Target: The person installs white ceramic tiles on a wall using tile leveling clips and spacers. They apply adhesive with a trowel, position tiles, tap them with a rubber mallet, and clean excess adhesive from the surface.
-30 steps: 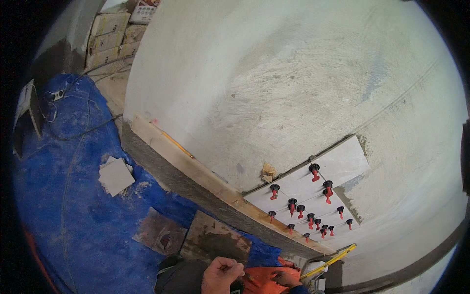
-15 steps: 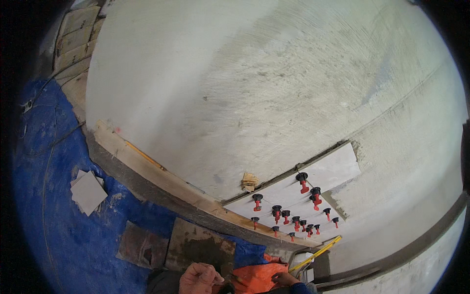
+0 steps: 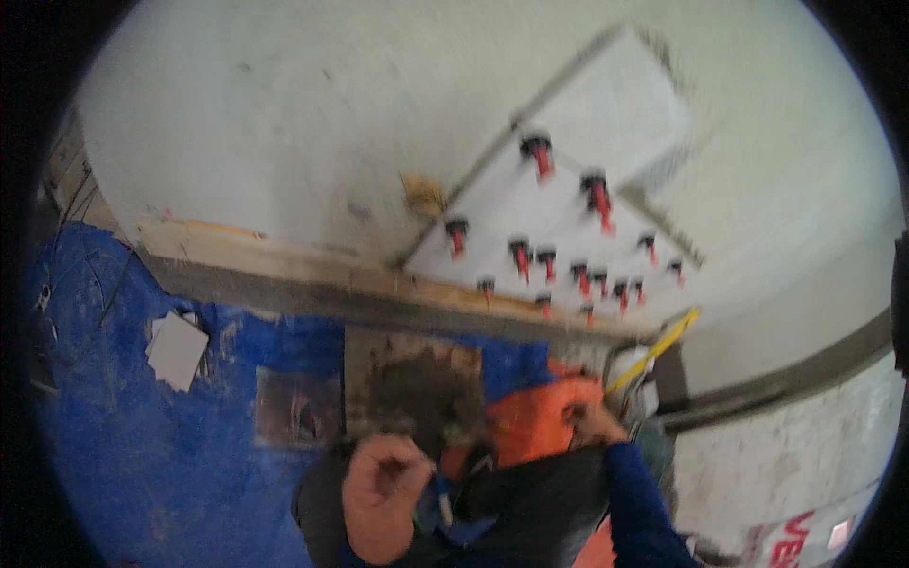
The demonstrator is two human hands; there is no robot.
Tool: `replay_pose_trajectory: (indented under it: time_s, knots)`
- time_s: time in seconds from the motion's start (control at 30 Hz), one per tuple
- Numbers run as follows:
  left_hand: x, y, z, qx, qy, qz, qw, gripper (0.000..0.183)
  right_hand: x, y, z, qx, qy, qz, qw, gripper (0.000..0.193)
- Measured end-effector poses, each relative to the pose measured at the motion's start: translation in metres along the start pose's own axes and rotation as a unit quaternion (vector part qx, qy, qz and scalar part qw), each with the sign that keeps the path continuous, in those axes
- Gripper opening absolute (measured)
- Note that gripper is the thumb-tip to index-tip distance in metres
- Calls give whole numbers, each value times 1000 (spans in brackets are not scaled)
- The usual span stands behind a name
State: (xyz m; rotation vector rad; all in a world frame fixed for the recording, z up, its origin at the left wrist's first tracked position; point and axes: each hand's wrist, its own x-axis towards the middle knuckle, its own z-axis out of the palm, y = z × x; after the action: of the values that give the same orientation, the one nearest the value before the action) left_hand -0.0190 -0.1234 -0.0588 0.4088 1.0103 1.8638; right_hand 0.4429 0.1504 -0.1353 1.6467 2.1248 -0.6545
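My left hand [image 3: 383, 488] is low in the middle, above my dark trouser leg, with its fingers curled into a pinch. Beside its fingertips is a small blue-and-white stick-like object [image 3: 442, 500]; blur hides whether it is held. My right hand [image 3: 598, 426], in a blue sleeve, reaches to the orange bag [image 3: 530, 421]. Its fingers are bent around a dark spot at the bag's right side, and what they grip is unclear. Beyond both hands, pale tiles [image 3: 601, 104] lie on the wall with several red-and-black tile levelling clips [image 3: 595, 199] standing out of them.
A yellow spirit level [image 3: 653, 352] leans at the right. A wooden batten [image 3: 284, 260] runs below the tiles. On the blue sheet [image 3: 104, 454] are loose tiles [image 3: 180, 350], a clear-wrapped slab [image 3: 298, 407] and a mortar-stained board [image 3: 412, 379]. A yellowish wedge stack [image 3: 421, 194] sits beside the tiles.
The view has swung downward and turned, so the tiles and clips sit higher in the picture. More of both arms and my legs shows. My right hand stays at the orange bag.
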Motion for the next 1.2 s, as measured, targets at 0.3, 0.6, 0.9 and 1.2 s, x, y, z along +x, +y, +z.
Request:
replay_pose_trajectory:
  time_s: [0.3,0.6,0.9,1.2]
  knots:
    - [-22,-8,3,58,94,124,986,20,-35,0,-6,-77,62,-38,994,34]
    - [-28,-19,13,110,66,161,979,46,-63,-20,-9,-76,197,-189,959,18]
    - [-27,43,33,26,-6,206,978,53,-98,-143,-14,53,168,-398,900,34]
    - [19,-58,32,484,2,200,852,21,-40,-205,5,-15,29,-350,936,35]
